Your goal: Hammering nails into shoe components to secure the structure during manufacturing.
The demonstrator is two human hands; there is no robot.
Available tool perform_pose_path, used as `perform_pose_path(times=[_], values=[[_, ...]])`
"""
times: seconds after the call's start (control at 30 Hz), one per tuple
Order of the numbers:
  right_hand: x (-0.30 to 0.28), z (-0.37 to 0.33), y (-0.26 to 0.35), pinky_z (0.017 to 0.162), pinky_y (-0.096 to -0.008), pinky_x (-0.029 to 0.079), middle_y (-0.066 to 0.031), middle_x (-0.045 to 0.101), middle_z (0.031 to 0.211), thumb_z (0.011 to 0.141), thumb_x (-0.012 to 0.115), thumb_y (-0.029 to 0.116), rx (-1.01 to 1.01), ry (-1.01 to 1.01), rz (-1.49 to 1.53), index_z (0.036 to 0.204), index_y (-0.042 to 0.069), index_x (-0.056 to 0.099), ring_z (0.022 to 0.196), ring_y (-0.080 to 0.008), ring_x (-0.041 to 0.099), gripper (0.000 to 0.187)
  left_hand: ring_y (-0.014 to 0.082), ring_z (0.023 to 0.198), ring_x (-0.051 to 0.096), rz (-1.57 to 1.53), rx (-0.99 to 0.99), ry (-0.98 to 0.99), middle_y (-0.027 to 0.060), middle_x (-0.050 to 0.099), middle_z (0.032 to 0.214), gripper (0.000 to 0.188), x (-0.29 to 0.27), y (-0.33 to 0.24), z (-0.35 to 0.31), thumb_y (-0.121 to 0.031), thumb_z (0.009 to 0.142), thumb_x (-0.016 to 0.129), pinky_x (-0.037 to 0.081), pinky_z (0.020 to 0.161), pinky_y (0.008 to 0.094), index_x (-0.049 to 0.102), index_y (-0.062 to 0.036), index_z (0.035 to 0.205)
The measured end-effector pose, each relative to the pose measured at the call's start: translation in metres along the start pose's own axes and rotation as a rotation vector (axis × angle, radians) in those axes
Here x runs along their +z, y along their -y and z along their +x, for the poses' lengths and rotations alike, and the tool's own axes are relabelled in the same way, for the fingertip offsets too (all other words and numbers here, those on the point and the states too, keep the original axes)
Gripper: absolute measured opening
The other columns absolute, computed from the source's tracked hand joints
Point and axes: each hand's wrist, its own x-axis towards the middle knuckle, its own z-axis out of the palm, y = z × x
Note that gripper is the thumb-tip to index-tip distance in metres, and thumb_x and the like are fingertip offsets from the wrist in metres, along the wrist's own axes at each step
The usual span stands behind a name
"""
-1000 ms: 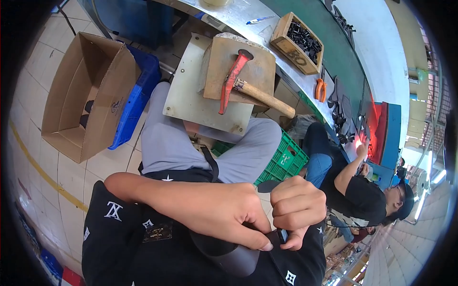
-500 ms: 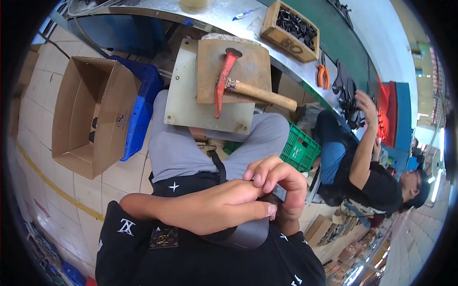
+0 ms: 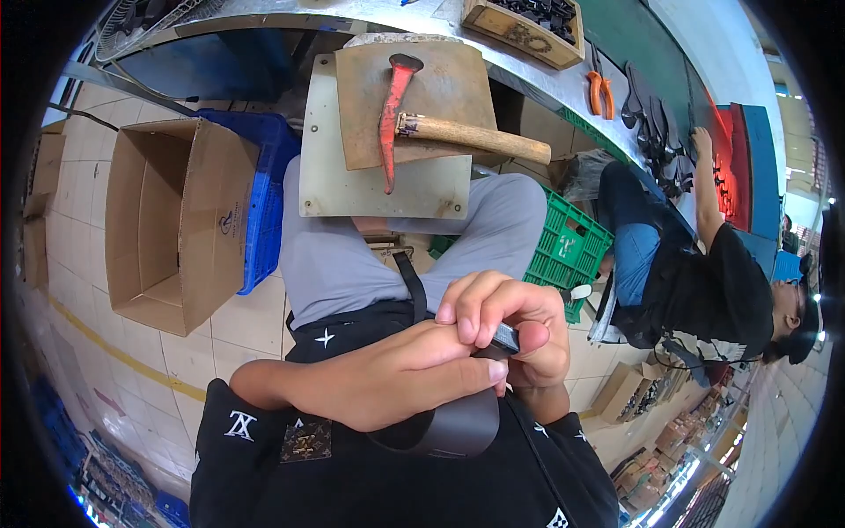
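Note:
In front of my chest, my left hand (image 3: 400,374) and my right hand (image 3: 528,321) meet around a small dark block with a greyish face (image 3: 502,341). The right fingers and thumb pinch its upper part. My left thumb presses near its lower edge, while the other left fingers are mostly hidden. Just below the hands shows a smooth, dark curved piece (image 3: 458,429); whether it joins the block cannot be seen. Beyond my knees, a hammer with a red head and wooden handle (image 3: 475,136) lies untouched on a brown board (image 3: 361,114) over a pale metal plate (image 3: 334,189).
An open cardboard box (image 3: 220,220) and a blue crate (image 3: 264,211) stand left; a green crate (image 3: 568,246) is right. The metal bench holds a wooden box of black parts (image 3: 519,35) and orange-handled pliers (image 3: 600,94). A co-worker (image 3: 731,273) sits at right.
The view has shifted, so the bench sits higher in the picture. My right fingers have opened slightly around the dark block, showing more of it. The co-worker's raised arm has reached forward to the bench.

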Motion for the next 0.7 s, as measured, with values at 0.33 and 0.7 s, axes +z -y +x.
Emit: perform_pose_path(times=[0.33, 0.7], values=[[-0.003, -0.002, -0.008, 0.082, -0.0416, 0.046, -0.0116, 0.062, 0.087, 0.096, 0.056, 0.051, -0.006, 0.030, 0.020, 0.084, 0.002, 0.063, 0.090, -0.0305, 0.059, 0.051, 0.0206, 0.112, 0.054, -0.020, 0.013, -0.012, 0.0148, 0.058, 0.113, 0.039, 0.001, 0.002, -0.002, -0.028, 0.104, 0.044, 0.041, 0.097, 0.0311, 0.058, 0.0068, 0.115], [-0.003, -0.008, -0.016, 0.089, -0.0461, 0.043, -0.0113, 0.063, 0.087, 0.096, 0.057, 0.050, 0.004, -0.046, 0.073, 0.082, 0.002, 0.064, 0.092, -0.0291, 0.058, 0.050, 0.0212, 0.112, 0.054, 0.004, -0.035, 0.002, 0.0146, 0.058, 0.113, 0.040, -0.006, 0.004, 0.002, -0.030, 0.105, 0.044, 0.040, 0.099, 0.0311, 0.058, 0.0060, 0.114]])
